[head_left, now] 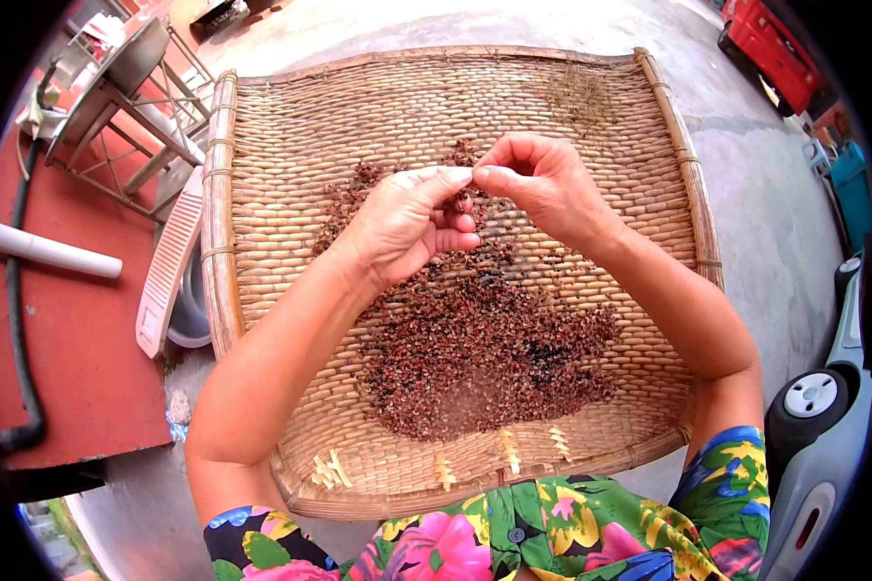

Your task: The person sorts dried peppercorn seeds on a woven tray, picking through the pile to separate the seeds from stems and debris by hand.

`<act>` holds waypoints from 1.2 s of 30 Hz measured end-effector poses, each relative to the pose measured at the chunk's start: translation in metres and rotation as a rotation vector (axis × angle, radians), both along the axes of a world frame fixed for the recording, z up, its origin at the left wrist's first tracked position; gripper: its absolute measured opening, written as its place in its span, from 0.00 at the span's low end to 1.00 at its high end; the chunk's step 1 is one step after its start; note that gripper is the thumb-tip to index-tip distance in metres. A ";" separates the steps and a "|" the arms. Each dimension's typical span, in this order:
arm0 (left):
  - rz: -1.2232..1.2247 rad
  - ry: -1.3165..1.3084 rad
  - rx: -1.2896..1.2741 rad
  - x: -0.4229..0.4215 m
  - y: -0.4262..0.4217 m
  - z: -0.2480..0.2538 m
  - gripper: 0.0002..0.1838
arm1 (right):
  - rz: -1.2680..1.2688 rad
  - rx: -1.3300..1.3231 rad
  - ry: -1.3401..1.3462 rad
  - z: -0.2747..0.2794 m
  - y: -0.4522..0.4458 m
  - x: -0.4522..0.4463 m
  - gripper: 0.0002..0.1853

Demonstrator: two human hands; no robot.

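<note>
In the head view, a woven wicker tray (358, 116) with a thick bound rim spans the middle, and both hands are above it. A loose layer of dried reddish-brown seed husks (484, 363), mixed with darker bits, covers its centre. The broadest part of the layer lies below the hands, nearer the floral shirt (552, 523); a thinner stretch runs up behind the fingers and comes out above and to the left of them.

The left hand (407, 223) is turned partly palm up, its thumb stretched towards the other hand and the lower fingers loosely curled. Whether its thumb presses on the index finger is hidden. The right hand (552, 189) comes in from the opposite side with thumb and index finger pressed together at the tips, meeting the tip of the left thumb. Anything pinched there is too small to make out. Reddish-brown pieces show just beside the left fingertips, but I cannot tell whether they are held or lie on the tray behind.

Left of the tray stands a pale ribbed washboard (171, 266), tilted, beside a grey basin (194, 310).
</note>
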State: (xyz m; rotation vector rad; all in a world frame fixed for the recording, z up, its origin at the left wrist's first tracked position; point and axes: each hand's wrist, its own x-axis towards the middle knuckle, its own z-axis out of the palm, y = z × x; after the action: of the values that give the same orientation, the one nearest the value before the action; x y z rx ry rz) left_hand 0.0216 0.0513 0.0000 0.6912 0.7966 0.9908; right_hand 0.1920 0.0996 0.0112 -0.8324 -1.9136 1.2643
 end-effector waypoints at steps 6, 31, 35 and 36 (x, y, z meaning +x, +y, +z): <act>-0.088 0.100 -0.070 -0.004 -0.003 0.003 0.09 | -0.184 -0.315 0.140 0.006 0.028 0.016 0.06; 0.137 -0.019 -0.003 -0.002 0.001 0.002 0.10 | -0.341 0.531 -0.384 0.012 0.069 0.051 0.19; 0.169 0.026 0.020 0.001 -0.001 0.002 0.10 | -0.030 0.093 -0.291 0.023 0.020 0.012 0.17; 0.170 0.026 0.019 0.002 -0.001 0.003 0.10 | 0.027 0.055 -0.335 0.022 0.014 0.009 0.16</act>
State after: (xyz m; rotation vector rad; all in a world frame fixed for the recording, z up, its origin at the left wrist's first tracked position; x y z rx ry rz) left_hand 0.0232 0.0501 0.0027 0.6617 0.8811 1.1460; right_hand 0.2008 0.1131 0.0336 -1.0452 -2.2165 1.1365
